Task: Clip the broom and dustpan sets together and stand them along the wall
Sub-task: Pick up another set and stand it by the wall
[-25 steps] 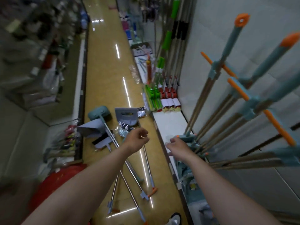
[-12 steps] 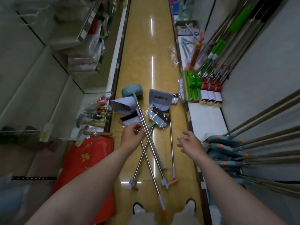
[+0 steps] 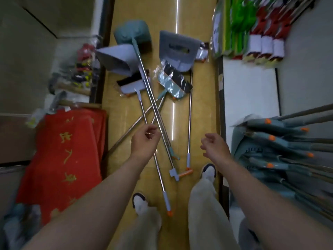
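Loose pieces lie flat on the floor (image 3: pixel 203 105) ahead of me, heads away from me and handle ends toward my feet.

- Teal dustpan (image 3: pixel 133 32): farthest out. Its pole runs diagonally toward me and to the right, lying over the other poles.
- Grey dustpan (image 3: pixel 117 57): just left of the teal one, overlapping it.
- Second grey dustpan (image 3: pixel 177 48): on the right side. A pole runs from it almost straight toward me, with its orange tip near my right shoe (image 3: pixel 209 171).
- Grey broom (image 3: pixel 130 86): head sits below the left dustpan. Its pole passes under my left hand, and the orange tip ends just right of my left shoe (image 3: pixel 139 202).
- Teal broom (image 3: pixel 173 83): head is in clear wrap. Its pole angles toward me and to the left, toward the red bag (image 3: pixel 63 156).

The poles cross in a tangle right under my left hand, so none of them lies free of the others.

Left hand (image 3: pixel 145 141) is above the crossing with fingers loosely curled and nothing in it. Right hand (image 3: pixel 215 147) is in the air over bare floor, fingers relaxed and slightly bent, also empty.

On the right, a stack of teal sets (image 3: pixel 279 150) sits on the low white shelf (image 3: pixel 248 87), poles running off right toward the wall (image 3: pixel 306 69). Green brooms (image 3: pixel 239 24) and red brooms (image 3: pixel 266 33) stand at the far end of that shelf. On the left, hammers (image 3: pixel 68 87) lie on a low shelf beyond the red bag. That side is blurred.
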Available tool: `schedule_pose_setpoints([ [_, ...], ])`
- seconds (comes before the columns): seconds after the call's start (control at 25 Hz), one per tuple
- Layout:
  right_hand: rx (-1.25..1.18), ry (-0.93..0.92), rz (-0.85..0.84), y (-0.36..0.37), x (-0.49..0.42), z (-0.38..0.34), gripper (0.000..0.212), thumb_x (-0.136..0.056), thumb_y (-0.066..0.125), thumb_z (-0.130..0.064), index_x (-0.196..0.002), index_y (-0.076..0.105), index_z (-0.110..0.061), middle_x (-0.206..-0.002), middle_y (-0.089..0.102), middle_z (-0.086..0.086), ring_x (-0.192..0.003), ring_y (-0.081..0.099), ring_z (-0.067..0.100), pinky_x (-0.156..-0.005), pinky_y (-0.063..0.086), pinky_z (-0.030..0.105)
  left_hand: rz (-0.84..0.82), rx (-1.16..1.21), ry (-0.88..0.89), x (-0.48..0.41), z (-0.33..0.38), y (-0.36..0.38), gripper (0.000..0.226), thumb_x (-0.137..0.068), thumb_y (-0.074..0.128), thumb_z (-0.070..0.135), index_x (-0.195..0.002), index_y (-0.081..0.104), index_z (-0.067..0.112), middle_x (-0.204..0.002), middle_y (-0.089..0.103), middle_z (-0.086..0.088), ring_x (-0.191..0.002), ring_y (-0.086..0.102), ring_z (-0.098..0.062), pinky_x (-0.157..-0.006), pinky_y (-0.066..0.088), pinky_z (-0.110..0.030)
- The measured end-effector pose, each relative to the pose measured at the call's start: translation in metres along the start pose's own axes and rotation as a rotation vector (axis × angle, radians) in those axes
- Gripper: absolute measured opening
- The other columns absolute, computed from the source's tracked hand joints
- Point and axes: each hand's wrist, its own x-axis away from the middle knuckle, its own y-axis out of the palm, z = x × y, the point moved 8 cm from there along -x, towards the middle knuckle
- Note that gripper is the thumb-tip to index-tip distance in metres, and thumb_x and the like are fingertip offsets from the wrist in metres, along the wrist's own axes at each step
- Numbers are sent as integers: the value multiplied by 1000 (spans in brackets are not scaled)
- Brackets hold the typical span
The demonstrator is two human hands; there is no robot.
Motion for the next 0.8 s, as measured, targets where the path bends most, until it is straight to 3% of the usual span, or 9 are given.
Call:
schedule_pose_setpoints([
  [0.2,147,95,-110,25,-124,90,36,-96,55,-33,-130,56,-23,-121,61,1,-110,61,23,-97,53,48,-12,15,-70,-53,-89,106,12,-88,68,10,-90,69,22,-78,64,9,-64,56,3,-59,45,-9],
  [0.36,287,108,-202,63,-205,155,26,-99,52,-26,-121,66,-23,-117,63,0,-101,60,20,-88,53,35,-33,-4,-110,-82,-165,162,14,-89,67,9,-89,69,22,-81,64,9,-70,59,-5,-63,49,-13],
  [0.6,457,134,-302,133,-268,249,32,-101,49,-28,-130,60,-23,-134,59,3,-116,57,24,-88,47,32,-34,-48,-193,-131,-269,187,8,-89,69,16,-95,71,21,-89,69,0,-82,65,-15,-71,56,-30],
  [0.72,415,196,-271,162,-285,283,39,-98,56,-30,-134,50,-18,-128,61,8,-105,59,25,-80,44,30,-23,-45,-184,-153,-294,186,7,-90,68,14,-93,70,20,-83,65,4,-75,62,-9,-69,54,-28],
  [0.8,417,190,-216,177,-295,291,41,-93,63,-28,-129,48,-15,-119,62,9,-100,60,27,-76,42,29,-10,-51,-173,-169,-309,185,7,-89,68,12,-92,70,18,-80,63,4,-67,57,-1,-63,51,-19],
])
